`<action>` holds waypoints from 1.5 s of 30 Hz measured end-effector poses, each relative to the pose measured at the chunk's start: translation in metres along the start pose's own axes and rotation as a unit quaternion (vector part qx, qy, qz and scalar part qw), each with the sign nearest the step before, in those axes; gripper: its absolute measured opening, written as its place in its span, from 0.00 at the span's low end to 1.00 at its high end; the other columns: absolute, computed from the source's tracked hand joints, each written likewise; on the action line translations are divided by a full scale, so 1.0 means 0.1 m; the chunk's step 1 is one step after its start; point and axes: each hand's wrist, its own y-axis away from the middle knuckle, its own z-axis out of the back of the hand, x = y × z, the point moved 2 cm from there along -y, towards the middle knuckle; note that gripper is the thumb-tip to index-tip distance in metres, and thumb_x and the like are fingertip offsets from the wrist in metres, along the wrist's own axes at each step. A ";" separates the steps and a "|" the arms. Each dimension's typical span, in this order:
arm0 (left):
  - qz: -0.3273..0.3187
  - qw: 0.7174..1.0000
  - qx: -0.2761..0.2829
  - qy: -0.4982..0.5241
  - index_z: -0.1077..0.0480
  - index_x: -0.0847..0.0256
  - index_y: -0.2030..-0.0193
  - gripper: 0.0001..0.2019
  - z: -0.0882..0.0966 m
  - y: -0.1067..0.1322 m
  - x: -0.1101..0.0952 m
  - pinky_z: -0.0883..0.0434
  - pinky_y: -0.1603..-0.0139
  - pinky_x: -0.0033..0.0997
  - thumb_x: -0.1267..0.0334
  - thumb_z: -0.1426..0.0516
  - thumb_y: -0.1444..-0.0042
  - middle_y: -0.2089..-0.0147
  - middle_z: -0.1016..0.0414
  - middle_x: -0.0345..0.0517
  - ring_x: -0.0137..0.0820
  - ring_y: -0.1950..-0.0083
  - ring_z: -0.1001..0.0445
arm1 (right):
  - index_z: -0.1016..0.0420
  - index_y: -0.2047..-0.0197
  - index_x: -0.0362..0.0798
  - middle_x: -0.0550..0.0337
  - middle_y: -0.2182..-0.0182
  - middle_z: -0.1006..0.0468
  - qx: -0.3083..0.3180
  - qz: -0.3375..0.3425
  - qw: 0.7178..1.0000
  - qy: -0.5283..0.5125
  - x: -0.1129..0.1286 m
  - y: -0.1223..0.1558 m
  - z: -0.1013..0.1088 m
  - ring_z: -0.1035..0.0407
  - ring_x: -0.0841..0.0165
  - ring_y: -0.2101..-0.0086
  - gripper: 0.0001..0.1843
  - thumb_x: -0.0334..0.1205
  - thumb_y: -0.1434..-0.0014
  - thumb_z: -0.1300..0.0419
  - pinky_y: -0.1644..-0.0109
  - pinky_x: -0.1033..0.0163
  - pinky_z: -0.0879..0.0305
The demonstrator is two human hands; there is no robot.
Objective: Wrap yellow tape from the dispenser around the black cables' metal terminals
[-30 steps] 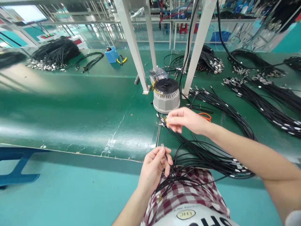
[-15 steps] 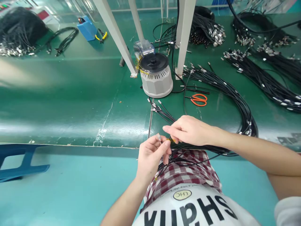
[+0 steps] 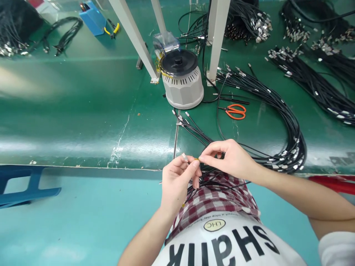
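Note:
My left hand [image 3: 177, 177] pinches a thin black cable near its end, and the cable's silvery connector [image 3: 184, 157] sticks up past the fingers. My right hand [image 3: 233, 159] is closed, with thumb and forefinger meeting at a small strip of yellow tape [image 3: 196, 159] beside the left fingertips. The fingers partly hide the strip and the cable. More black cables [image 3: 213, 183] lie across my lap, below both hands. Several cable ends with metal plugs [image 3: 191, 123] rest on the table just beyond the hands.
A round grey tape dispenser [image 3: 183, 90] with a black disc stands ahead, between white posts [image 3: 217, 44]. Orange-handled scissors [image 3: 235, 111] lie right of it. A curved cable bundle [image 3: 288, 118] is at the right. Back left are a blue holder [image 3: 93, 18] and yellow-handled cutters [image 3: 112, 31].
My right hand has turned, its thumb and forefinger now pinching the yellow tape at the left fingertips. The left hand keeps its hold on the cable. The view has shifted slightly.

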 end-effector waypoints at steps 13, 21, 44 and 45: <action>-0.022 0.998 0.056 0.009 0.41 0.55 0.40 0.20 0.00 0.11 0.03 0.30 0.75 0.26 0.60 0.42 0.36 0.69 0.22 0.39 0.26 0.80 0.27 | 0.18 0.66 0.46 0.60 0.72 0.19 0.040 -0.010 0.998 -0.053 0.01 -0.07 0.03 0.29 0.71 0.71 0.11 0.46 0.44 0.32 0.67 0.66 0.36; -0.017 0.997 0.078 -0.023 0.37 0.54 0.35 0.21 0.00 0.11 0.04 0.30 0.73 0.28 0.62 0.43 0.34 0.69 0.23 0.40 0.26 0.80 0.27 | 0.20 0.67 0.45 0.61 0.72 0.20 0.078 -0.011 0.993 -0.091 -0.03 -0.12 -0.01 0.31 0.73 0.72 0.11 0.45 0.45 0.31 0.68 0.67 0.38; -0.029 0.994 0.104 0.000 0.36 0.53 0.35 0.20 0.01 0.09 0.10 0.29 0.74 0.26 0.65 0.44 0.33 0.69 0.22 0.41 0.26 0.79 0.26 | 0.21 0.67 0.45 0.63 0.73 0.22 0.088 0.005 0.993 -0.074 -0.07 -0.13 -0.03 0.33 0.75 0.72 0.10 0.44 0.41 0.34 0.68 0.68 0.40; -0.030 0.994 0.103 -0.001 0.36 0.53 0.35 0.20 0.01 0.09 0.10 0.29 0.74 0.26 0.65 0.44 0.33 0.69 0.22 0.41 0.26 0.79 0.26 | 0.21 0.67 0.45 0.63 0.73 0.22 0.088 0.006 0.993 -0.072 -0.07 -0.13 -0.02 0.33 0.75 0.72 0.10 0.44 0.41 0.34 0.68 0.68 0.40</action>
